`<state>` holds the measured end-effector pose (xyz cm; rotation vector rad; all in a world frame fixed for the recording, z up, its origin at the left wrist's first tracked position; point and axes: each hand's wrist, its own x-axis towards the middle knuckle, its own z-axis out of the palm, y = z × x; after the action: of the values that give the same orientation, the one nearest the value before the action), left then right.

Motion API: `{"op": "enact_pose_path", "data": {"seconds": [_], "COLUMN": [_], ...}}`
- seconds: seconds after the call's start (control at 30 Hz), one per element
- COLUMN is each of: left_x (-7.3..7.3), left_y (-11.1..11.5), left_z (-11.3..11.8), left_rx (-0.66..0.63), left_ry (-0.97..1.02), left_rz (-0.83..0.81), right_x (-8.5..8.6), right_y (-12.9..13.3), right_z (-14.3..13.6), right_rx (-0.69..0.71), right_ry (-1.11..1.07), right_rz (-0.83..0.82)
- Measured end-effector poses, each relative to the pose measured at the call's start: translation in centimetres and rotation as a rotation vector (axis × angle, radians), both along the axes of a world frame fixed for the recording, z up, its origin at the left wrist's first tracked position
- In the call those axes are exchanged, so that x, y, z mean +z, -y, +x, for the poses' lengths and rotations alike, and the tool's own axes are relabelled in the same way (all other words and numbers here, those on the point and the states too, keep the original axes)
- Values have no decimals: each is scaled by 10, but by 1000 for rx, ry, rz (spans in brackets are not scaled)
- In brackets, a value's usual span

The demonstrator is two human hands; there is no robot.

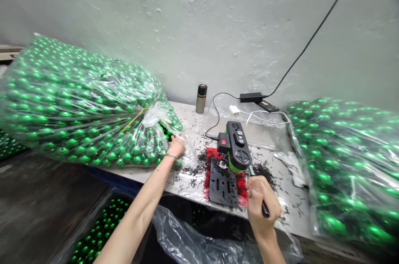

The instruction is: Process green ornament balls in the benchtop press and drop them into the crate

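My right hand (263, 199) is wrapped round the black-gripped lever (265, 210) of a small bench drill press (238, 143). Below its black and green head lies a slotted black base plate (222, 183), on a red mat (207, 185). My left hand (177, 146) reaches into the gathered mouth of a large clear plastic bag (84, 106) full of shiny green balls. Its fingertips are mostly hidden by the plastic and the balls, so their grip is unclear. A yellow tie (134, 119) hangs at the bag's neck.
Black shavings (264, 172) litter the table round the drill press. Behind it are a flask (201, 99), a power adapter (251, 97) and a white charger (234, 109). A white glove (293, 167) lies beside another ball-filled bag (349, 164). Below stands a ball-filled container (99, 226).
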<state>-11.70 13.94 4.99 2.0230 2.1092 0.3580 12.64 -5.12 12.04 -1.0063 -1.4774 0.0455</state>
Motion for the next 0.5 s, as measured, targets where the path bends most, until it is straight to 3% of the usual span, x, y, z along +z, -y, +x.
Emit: {"op": "enact_pose_path", "data": {"seconds": [0.23,0.5], "left_x": [0,12], "left_y": [11,17], "left_z": [8,3], "left_rx": [16,157], "left_ry": [313,963], "left_rz": [29,42], "right_x": [-5,-6], "right_y": [-2,-1], "right_z": [2,2], "right_rx": [22,24], "right_ry": [12,17], "right_rz": [43,53]}}
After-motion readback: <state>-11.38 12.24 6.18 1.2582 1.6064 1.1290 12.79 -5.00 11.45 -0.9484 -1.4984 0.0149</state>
